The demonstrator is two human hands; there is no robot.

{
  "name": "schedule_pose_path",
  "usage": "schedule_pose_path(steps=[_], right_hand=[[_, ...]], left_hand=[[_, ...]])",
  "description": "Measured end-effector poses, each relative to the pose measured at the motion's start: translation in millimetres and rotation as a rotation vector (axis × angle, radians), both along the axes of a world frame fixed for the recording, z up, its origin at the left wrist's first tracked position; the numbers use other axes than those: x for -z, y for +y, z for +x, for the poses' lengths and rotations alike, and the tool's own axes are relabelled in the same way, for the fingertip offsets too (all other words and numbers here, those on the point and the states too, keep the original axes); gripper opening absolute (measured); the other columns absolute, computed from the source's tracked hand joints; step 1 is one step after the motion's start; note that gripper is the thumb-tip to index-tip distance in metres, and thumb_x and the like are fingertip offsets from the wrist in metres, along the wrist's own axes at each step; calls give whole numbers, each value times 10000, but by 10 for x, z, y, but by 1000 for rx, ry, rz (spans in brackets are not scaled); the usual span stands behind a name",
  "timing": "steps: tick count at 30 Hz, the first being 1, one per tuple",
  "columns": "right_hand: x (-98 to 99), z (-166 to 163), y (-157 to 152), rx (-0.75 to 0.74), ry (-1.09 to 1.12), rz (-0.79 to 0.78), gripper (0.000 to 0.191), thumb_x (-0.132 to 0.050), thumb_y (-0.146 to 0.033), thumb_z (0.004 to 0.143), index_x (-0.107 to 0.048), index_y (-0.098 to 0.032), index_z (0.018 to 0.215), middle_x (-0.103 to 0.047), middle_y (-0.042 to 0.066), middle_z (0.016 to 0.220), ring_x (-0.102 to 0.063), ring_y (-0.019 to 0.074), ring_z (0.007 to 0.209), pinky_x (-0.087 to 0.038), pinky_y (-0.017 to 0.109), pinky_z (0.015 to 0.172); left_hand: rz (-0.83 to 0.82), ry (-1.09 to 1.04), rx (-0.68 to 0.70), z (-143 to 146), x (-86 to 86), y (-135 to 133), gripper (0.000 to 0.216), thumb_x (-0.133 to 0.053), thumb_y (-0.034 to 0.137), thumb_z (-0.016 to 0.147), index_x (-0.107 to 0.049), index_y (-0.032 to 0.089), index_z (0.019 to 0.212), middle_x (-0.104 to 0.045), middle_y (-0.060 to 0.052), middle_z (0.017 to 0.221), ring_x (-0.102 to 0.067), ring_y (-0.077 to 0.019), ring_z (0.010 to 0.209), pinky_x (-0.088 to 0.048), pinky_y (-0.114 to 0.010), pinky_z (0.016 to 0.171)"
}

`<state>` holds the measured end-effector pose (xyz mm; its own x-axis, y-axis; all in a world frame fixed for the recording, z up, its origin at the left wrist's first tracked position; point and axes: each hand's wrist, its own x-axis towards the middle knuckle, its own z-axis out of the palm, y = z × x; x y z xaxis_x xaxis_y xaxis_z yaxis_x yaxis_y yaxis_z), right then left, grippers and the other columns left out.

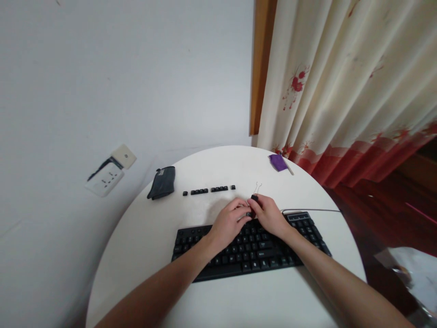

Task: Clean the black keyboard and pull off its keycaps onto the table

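Both hands meet over the upper edge of a black keyboard [235, 255]. My right hand [270, 214] is closed around a wire keycap puller [254, 197], its black handle in the fingers and its two thin wire prongs pointing away from me. Between the fingertips of my left hand [229, 221] is a small black keycap [249, 214], close to the right fingers. Behind the hands, removed keycaps lie in a row: a single keycap [185, 193], two groups of keycaps [199, 191], and another single one [233, 187]. My forearms and hands cover parts of the keyboard.
A dark zip pouch [163, 183] lies at the round white table's [143, 255] left edge. Toward the back right is a purple item with a pale stick [279, 162]. The keyboard cable [310, 210] runs off the right edge. Wall and curtain [307, 91] stand behind.
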<state>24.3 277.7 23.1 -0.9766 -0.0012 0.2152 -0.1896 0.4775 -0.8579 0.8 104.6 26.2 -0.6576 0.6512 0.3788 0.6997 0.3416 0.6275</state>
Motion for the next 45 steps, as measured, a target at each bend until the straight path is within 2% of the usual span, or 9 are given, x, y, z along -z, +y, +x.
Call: schedule_pose_path(steps=[4,7,10,14,18,22,25,36,45], right_hand=[[15,-20,-9,34,4,-16,344,-460,-416,957,-535,-201,698,-583,0,608,-525,150,578,-401,252,571],[16,-41,-9,46,-20,-81,372,-448,-439,960,-563,-194,705,-630,15,620,-576,153,590,-432,253,600],[21,-66,7,73,-29,-159,403,-437,-462,962,-582,-186,707,-661,31,633,-619,156,593,-462,259,626],[18,-85,35,151,-5,-193,438,-440,-494,954,-589,-184,683,-671,46,630,-631,167,590,-476,273,633],[-19,-76,49,226,27,-204,456,-440,-508,952,-592,-186,667,-675,52,624,-632,175,593,-475,281,642],[-45,-76,65,276,48,-223,466,-442,-530,947,-588,-191,662,-682,57,625,-634,180,599,-478,282,647],[-33,-89,76,272,42,-234,470,-442,-544,942,-591,-191,670,-688,63,633,-641,185,603,-481,285,643],[16,-91,52,242,20,-230,463,-439,-522,950,-597,-185,673,-674,54,625,-627,172,589,-481,283,639],[32,-84,52,223,5,-234,459,-447,-523,946,-598,-184,675,-676,57,634,-629,175,595,-483,287,626]], left_hand=[[1,28,-22,13,-39,0,162,-683,187,850,-692,230,1006,-600,-44,1095,-558,-186,1043,-474,-326,940],[1,64,-104,-80,-130,-23,148,-731,189,806,-717,242,943,-588,-42,1118,-534,-202,1063,-449,-358,976],[-24,137,-242,-321,-284,-33,140,-771,210,769,-737,256,897,-583,-34,1154,-502,-221,1079,-425,-390,995],[-136,204,-336,-745,-420,69,131,-803,243,740,-759,279,858,-578,-21,1210,-462,-244,1130,-381,-412,1007],[-280,172,-385,-1001,-284,229,106,-803,285,742,-769,287,842,-563,-32,1265,-424,-288,1193,-368,-444,955],[-341,161,-376,-1025,-30,259,112,-795,294,749,-769,293,857,-556,-26,1292,-416,-286,1204,-342,-448,955],[-364,140,-382,-1012,69,207,108,-796,293,745,-768,289,849,-547,-26,1312,-402,-297,1216,-325,-460,963],[-386,131,-384,-1059,159,169,104,-793,302,741,-761,284,838,-551,-26,1320,-408,-303,1217,-328,-463,938],[-370,102,-430,-1086,155,151,159,-806,310,721,-758,294,872,-550,-26,1304,-411,-305,1206,-329,-463,936]])
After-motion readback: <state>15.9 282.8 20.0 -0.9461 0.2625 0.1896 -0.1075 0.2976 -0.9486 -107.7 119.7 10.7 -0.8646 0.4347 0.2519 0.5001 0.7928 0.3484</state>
